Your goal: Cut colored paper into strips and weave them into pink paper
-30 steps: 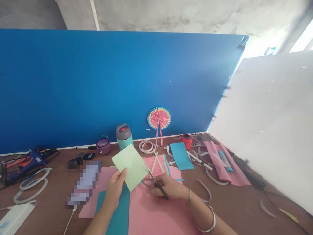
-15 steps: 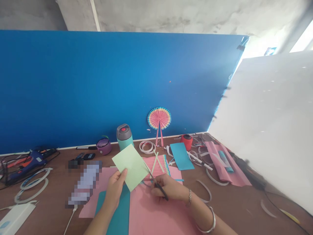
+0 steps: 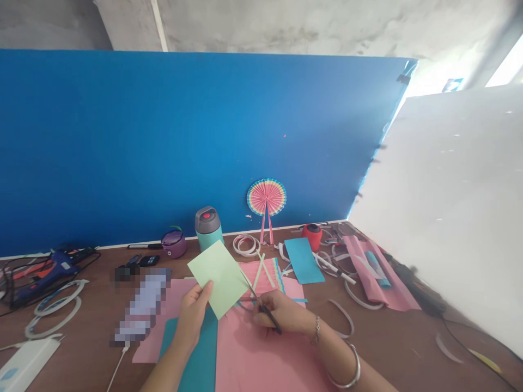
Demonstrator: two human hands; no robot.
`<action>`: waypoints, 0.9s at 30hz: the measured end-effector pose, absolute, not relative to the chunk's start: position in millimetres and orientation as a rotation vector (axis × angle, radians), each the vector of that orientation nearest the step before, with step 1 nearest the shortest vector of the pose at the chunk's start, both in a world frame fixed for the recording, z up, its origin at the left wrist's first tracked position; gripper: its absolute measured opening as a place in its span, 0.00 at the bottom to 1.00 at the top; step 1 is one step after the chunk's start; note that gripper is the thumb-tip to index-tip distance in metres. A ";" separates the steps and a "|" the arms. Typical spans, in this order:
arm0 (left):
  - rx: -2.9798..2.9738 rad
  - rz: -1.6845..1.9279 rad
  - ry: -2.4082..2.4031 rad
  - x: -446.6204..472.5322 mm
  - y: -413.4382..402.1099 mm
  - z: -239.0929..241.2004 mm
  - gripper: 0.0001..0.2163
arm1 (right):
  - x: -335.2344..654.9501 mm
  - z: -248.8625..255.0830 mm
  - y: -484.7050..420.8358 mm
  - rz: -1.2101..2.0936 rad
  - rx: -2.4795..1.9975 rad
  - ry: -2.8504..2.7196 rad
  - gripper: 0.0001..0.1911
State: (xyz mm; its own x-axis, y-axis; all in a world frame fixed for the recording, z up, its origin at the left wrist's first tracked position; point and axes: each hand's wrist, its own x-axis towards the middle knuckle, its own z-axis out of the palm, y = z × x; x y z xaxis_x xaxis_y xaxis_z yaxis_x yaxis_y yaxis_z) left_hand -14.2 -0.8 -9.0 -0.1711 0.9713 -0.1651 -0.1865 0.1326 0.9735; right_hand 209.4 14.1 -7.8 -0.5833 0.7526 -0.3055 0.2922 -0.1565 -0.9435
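My left hand (image 3: 195,313) pinches the lower left side of a pale green sheet of paper (image 3: 218,277), thumb on top. The sheet is held tilted above the desk. My right hand (image 3: 281,311) is closed round the dark handles of a pair of scissors (image 3: 269,317). Their blades point up and left, along the sheet's right edge; whether they touch it I cannot tell. Beneath my hands lie a large pink sheet (image 3: 261,359) and a teal sheet (image 3: 198,354). Behind the scissors are narrow pale green strips (image 3: 267,270) on a pleated pink paper (image 3: 267,280).
A pink paper fan (image 3: 266,197) leans against the blue partition (image 3: 163,136). A teal flask (image 3: 208,231), a purple pot (image 3: 174,243) and a red cylinder (image 3: 312,237) stand at the back. A blurred phone (image 3: 143,305) and a glue gun (image 3: 61,267) lie left; a blue paper (image 3: 304,261) lies right.
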 end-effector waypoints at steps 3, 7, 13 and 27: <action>0.875 1.313 1.274 -14.3 -0.9 -9.7 0.23 | 209.8 -11.6 14.9 1.791 -1.179 -1.759 0.08; 0.871 1.314 1.270 -14.1 -0.7 -8.8 0.23 | 209.7 -15.1 16.1 1.792 -1.152 -1.772 0.08; 0.852 1.304 1.273 -13.3 -0.2 -6.4 0.23 | 210.7 -18.7 17.3 1.719 -1.199 -1.822 0.09; 0.843 1.302 1.246 -12.3 -1.7 -4.5 0.22 | 211.0 -13.7 16.1 1.700 -1.220 -1.836 0.10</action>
